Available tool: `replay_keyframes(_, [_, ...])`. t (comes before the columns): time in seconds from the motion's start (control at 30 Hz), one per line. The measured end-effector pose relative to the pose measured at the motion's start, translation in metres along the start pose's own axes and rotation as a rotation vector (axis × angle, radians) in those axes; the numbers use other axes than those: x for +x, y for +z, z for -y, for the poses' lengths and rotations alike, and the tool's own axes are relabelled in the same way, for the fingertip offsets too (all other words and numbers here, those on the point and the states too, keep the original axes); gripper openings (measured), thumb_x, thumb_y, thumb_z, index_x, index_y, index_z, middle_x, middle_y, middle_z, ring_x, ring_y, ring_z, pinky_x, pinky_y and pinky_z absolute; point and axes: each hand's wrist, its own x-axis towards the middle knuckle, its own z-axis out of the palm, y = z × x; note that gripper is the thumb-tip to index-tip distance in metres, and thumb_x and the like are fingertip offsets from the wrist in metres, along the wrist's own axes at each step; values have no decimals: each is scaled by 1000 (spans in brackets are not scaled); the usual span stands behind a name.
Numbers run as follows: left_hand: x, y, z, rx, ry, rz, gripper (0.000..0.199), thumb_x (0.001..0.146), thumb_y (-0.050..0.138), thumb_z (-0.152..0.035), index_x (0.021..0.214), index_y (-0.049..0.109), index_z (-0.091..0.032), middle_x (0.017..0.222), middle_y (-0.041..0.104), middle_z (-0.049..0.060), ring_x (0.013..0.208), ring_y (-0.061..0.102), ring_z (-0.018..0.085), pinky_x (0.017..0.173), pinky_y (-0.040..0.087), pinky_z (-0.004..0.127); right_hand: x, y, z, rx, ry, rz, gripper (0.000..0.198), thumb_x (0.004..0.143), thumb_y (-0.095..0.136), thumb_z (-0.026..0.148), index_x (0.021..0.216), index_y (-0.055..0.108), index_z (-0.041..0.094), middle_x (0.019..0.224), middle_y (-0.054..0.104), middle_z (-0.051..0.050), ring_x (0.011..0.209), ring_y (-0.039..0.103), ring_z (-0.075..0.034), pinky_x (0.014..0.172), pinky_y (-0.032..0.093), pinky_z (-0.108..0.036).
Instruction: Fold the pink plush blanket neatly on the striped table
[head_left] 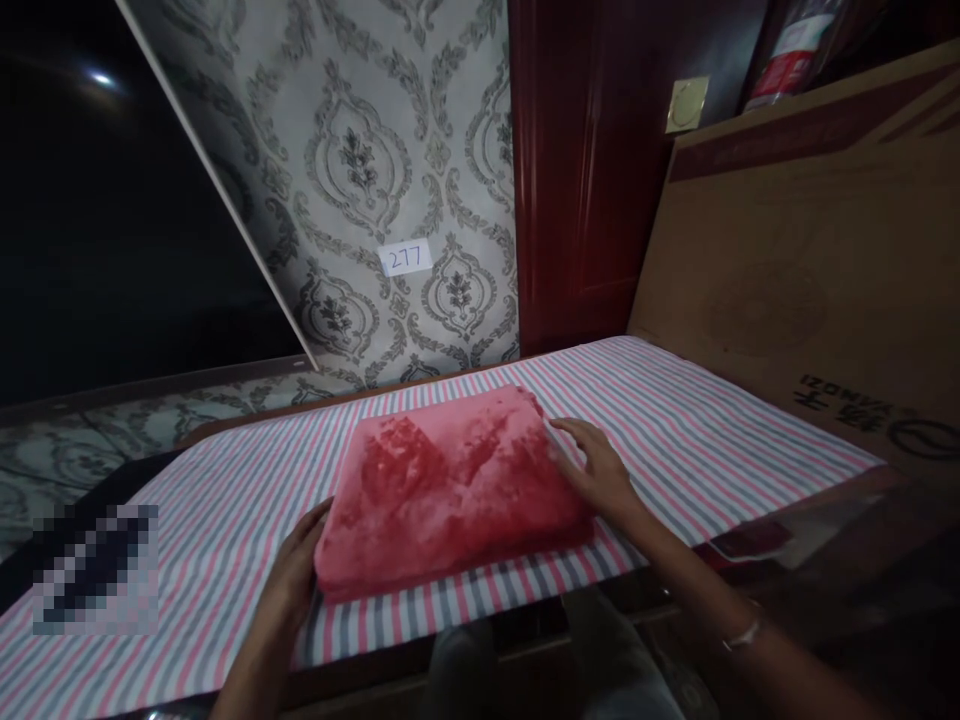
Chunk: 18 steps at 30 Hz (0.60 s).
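Observation:
A thick, neatly folded red-and-pink cloth (457, 490) with a mottled pattern lies flat on a striped tablecloth (675, 420). Its exact kind does not show. My left hand (296, 560) rests along the cloth's left edge, fingers stretched out and partly hidden against its side. On the opposite edge, my right hand (596, 470) touches the cloth with its palm side, one finger reaching out past the upper right corner. Neither hand's fingers are wrapped round the cloth.
A large dark screen (135, 220) stands at the left. Patterned wallpaper (360, 170) with a paper label (406, 257) reading 277 is behind. A big cardboard box (810, 260) stands at the right, with a plastic bottle (791, 55) behind it. My legs show below the table edge.

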Motion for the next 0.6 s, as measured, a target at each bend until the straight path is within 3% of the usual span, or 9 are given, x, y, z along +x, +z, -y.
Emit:
replay_keyframes(0.07, [-13,-7,7,-33,-34,-8,46,58,81,-23,102,71,-16,94,78,8,98,72,27,80,57,31,-14,-2,23,-94,-217,89,46,87,60,41,129,63,22,136,60,-13,131,50,-31,113,36,-53])
replay_keyframes(0.17, [-33,-12,14,-137,-108,-19,38,61,76,-19,99,71,-19,96,77,7,103,71,27,84,58,33,-29,6,49,-228,-396,383,57,85,65,35,139,55,23,150,49,-13,141,39,-32,118,27,-54])
replay_keyframes(0.27, [-50,-14,23,-295,-202,0,22,67,68,-17,88,71,-20,96,77,8,99,72,27,89,59,38,-34,20,54,-334,-415,571,69,83,68,26,148,46,23,157,41,-13,147,32,-30,120,23,-53])
replay_keyframes(0.4, [-65,-12,50,-448,-296,21,5,66,67,-18,71,68,-19,91,77,12,91,74,29,98,56,50,-31,32,49,-394,-397,650,81,80,71,20,154,37,23,162,34,-13,150,25,-32,121,21,-55])
replay_keyframes(0.5, [-74,7,74,-482,-325,162,9,59,74,-19,64,67,-19,90,77,14,98,73,35,102,52,53,-30,34,51,-417,-379,677,81,82,69,18,155,35,28,162,33,-11,150,27,-32,120,23,-56])
replay_keyframes(0.6, [-83,41,88,-490,-282,302,18,55,81,-14,65,68,-21,86,76,9,98,73,34,104,51,53,-26,36,55,-415,-352,663,76,84,63,16,154,37,31,158,41,-9,146,35,-30,118,28,-54])
